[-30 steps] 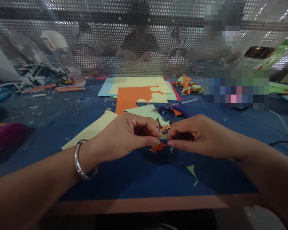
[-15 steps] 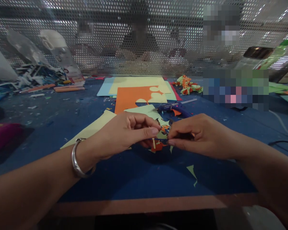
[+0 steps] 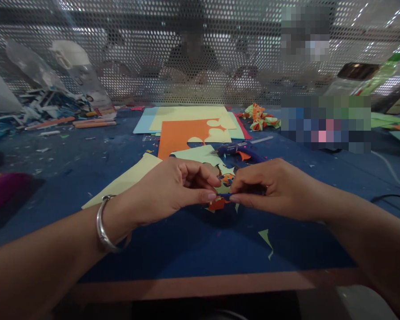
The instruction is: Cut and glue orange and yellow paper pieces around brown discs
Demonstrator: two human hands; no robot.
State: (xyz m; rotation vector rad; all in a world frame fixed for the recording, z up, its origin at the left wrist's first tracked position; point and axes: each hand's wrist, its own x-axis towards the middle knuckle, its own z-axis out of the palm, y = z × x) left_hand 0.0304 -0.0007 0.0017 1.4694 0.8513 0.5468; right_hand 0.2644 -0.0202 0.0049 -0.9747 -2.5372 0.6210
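Observation:
My left hand [image 3: 186, 182], a silver bangle on its wrist, has its thumb and fingers closed at one end of what looks like a thin dark blue strip [image 3: 224, 195]. From the other side, my right hand [image 3: 270, 189] pinches that strip between thumb and forefinger. The strip is mostly hidden by my fingers, so its full shape cannot be made out. Just behind and below my fingertips lie orange and pale green paper scraps [image 3: 217, 204]. A blue glue gun [image 3: 236, 148] rests beyond them, next to a pale green sheet [image 3: 200, 154].
An orange sheet with round cutouts [image 3: 176, 135] overlaps yellow paper [image 3: 190, 116] at the back. Folded orange-green paper pieces [image 3: 260, 119] sit to its right. A bottle [image 3: 90, 80], pencils [image 3: 95, 124] and a magenta item [image 3: 6, 189] are leftward. A perforated metal panel [image 3: 146, 53] stands behind.
My left thumb has lowered a little and my fingertips have come to the blue strip. The pale yellow sliver below my left fingers no longer shows.

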